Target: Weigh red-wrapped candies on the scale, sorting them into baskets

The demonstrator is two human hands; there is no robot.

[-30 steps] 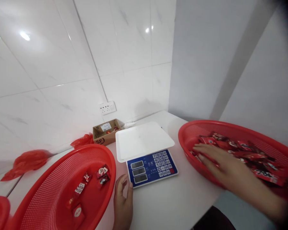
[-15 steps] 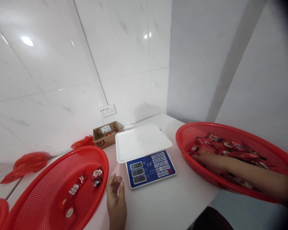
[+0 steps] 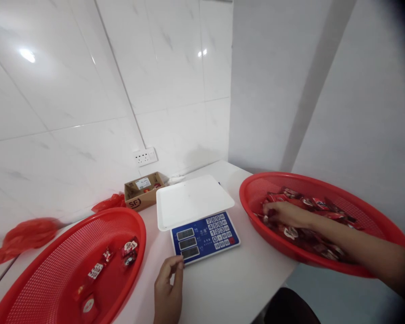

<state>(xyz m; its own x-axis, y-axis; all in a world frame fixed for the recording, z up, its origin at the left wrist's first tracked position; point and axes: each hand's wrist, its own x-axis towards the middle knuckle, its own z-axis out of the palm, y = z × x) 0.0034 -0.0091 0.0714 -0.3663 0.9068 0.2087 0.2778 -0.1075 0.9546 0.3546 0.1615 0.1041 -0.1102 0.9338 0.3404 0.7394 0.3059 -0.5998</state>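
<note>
My right hand (image 3: 285, 213) is inside the right red plastic basket (image 3: 327, 185), palm down over a heap of small red-wrapped snack packets (image 3: 320, 203). Its fingers curl down around a red packet, partly hidden by the hand. On the white table, my left hand (image 3: 168, 285) is at the lower left corner of a blue and white digital scale (image 3: 205, 236). Thumb and index fingertip come together there, with nothing visible between them. Whether they touch the scale I cannot tell. The white weighing pan (image 3: 194, 200) bears nothing.
To the left stands another red basket (image 3: 140, 234) with a few wrapped packets (image 3: 95, 271). Behind it are a small cardboard box (image 3: 140, 198) and red plastic bags (image 3: 25, 236). A tiled wall with a socket (image 3: 146, 156) borders the table. A dark rounded object (image 3: 290, 308) shows below.
My left hand has gone from loosely open to thumb and index together, by the scale's corner. In the right basket, my right hand has risen out of the packets. The view has shifted slightly right.
</note>
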